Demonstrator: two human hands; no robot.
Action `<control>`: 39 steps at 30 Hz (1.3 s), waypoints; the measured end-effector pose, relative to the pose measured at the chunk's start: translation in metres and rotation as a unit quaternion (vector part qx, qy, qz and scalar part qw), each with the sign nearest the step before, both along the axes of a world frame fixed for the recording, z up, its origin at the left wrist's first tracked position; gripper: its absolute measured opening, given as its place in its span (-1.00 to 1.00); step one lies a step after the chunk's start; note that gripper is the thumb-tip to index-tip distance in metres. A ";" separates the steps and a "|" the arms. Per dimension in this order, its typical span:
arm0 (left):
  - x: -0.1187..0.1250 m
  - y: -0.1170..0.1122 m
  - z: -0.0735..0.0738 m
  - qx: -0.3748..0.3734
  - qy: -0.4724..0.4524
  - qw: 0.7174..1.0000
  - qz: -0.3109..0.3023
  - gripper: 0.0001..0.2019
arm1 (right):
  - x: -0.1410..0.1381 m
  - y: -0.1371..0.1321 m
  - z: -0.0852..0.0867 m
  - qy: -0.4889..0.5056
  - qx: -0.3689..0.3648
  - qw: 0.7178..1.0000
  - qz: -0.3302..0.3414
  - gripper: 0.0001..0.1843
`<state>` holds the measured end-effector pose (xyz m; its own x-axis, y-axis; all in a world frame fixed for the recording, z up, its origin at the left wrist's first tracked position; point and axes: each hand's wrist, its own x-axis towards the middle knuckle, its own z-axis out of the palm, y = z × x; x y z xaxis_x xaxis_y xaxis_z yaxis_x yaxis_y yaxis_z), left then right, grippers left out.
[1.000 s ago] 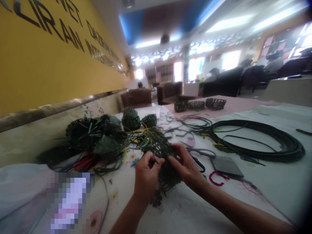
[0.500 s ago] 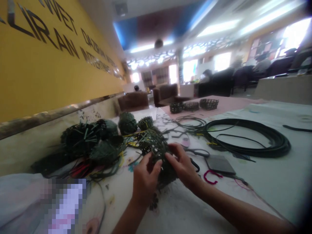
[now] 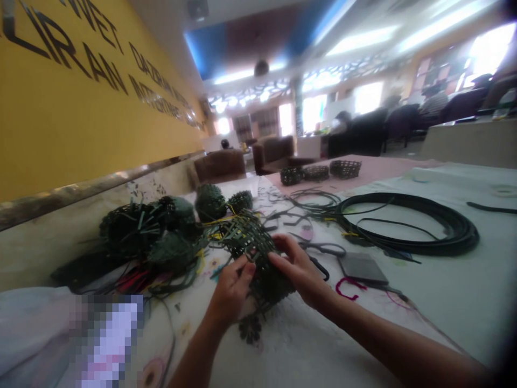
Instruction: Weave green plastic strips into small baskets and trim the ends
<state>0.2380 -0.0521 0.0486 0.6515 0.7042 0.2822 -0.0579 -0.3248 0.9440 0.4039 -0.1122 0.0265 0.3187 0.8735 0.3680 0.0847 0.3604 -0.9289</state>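
Observation:
A dark green woven basket [image 3: 272,283] lies tilted in front of me, with loose strip ends sticking out at its far side. My right hand [image 3: 299,269] grips its right side, thumb on the weave and fingers round the back. At its left side, my left hand [image 3: 230,293] is closed in a pinch, and a thin green strip [image 3: 251,253] curves out at the fingertips. Blur hides exactly how that strip runs into the weave. Beyond my right hand lie scissors [image 3: 323,248], partly covered.
More green woven baskets [image 3: 173,250] crowd the left by the wall. A big coil of green strip [image 3: 452,242] lies right, near a grey flat block [image 3: 363,268] and a magenta cord [image 3: 343,291]. Small baskets [image 3: 345,169] stand on the pink cloth [image 3: 388,168] at the back.
My left hand has drawn back a little to the left and down from the basket, its fingers now pinched on a strip. The right hand keeps its hold on the basket.

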 end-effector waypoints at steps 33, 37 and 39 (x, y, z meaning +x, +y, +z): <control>0.008 -0.013 -0.002 0.077 -0.008 0.986 0.150 -0.72 | -0.010 -0.002 -0.004 -0.089 0.046 0.994 -0.042 -0.73; 0.007 -0.014 -0.003 0.079 0.019 0.983 0.167 -0.74 | -0.015 -0.004 -0.008 -0.139 0.096 0.980 -0.104 -0.67; 0.007 -0.014 -0.002 0.088 0.030 0.979 0.181 -0.73 | -0.015 -0.007 -0.006 -0.203 0.145 0.956 -0.155 -0.66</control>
<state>0.2453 -0.0665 0.0461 0.3881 0.8353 0.3894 0.1448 -0.4726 0.8693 0.3886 -0.1195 0.0205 0.3243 0.6028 0.7290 0.5611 0.4979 -0.6613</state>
